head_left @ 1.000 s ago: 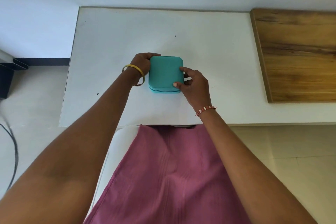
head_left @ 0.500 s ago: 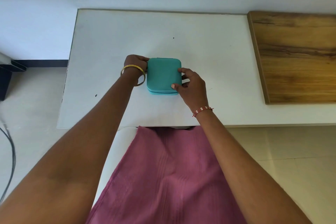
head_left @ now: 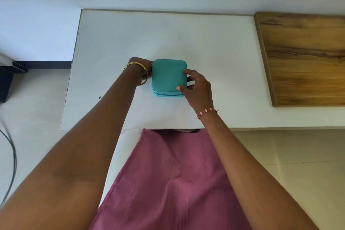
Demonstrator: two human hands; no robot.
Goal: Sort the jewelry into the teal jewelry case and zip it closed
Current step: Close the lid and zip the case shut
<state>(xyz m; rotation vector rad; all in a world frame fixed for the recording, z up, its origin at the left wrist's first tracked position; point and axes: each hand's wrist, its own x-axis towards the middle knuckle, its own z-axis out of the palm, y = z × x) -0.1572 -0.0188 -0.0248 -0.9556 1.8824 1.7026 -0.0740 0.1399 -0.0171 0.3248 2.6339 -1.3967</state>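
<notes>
The teal jewelry case (head_left: 168, 76) lies flat and closed in the middle of the white table (head_left: 115, 43). Its zipper line runs along the near side. My left hand (head_left: 142, 68), with a gold bangle on the wrist, is pressed against the case's left side; its fingertips are hidden behind the wrist. My right hand (head_left: 196, 86) holds the right edge, with the thumb on the lid's near right corner and the fingers on the far right edge. No loose jewelry is in view.
A wooden board (head_left: 302, 58) lies on the table's right part. Pink cloth (head_left: 168, 183) covers my lap below the near table edge. Dark cables (head_left: 11, 155) and a black object (head_left: 7, 80) sit on the floor at the left.
My left hand slid from the case's far left corner down along its left side. My right hand stayed on the right edge.
</notes>
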